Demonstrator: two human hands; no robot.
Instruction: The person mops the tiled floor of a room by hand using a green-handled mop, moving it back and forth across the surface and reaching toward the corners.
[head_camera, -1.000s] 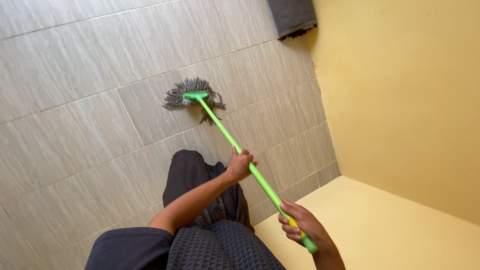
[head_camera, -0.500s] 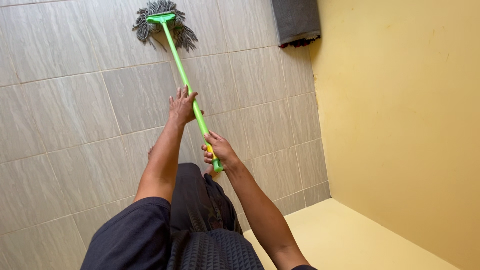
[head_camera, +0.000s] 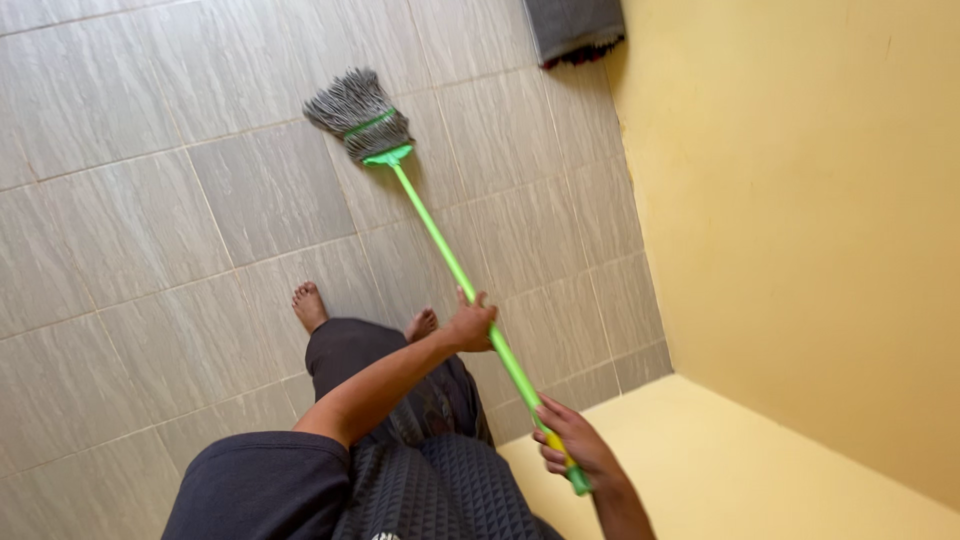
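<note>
I hold a mop with a bright green handle (head_camera: 440, 243) and a grey string head (head_camera: 358, 113) that lies on the grey tiled floor (head_camera: 150, 230) ahead of me. My left hand (head_camera: 470, 325) grips the handle about midway. My right hand (head_camera: 572, 448) is closed around the yellow-and-green end of the handle, close to my body. The mop strings trail away from me, toward the upper left. My two bare feet (head_camera: 310, 305) stand on the tiles below the handle.
A yellow wall (head_camera: 800, 200) rises on the right, with a yellow ledge (head_camera: 760, 470) at its base. A grey mat (head_camera: 575, 28) with a fringed edge lies at the top beside the wall. My dark patterned clothing fills the bottom.
The mop was pushed far forward with both arms stretched out, then pulled back toward me. My hands are now lower and nearer my body, and the strings trail away.
</note>
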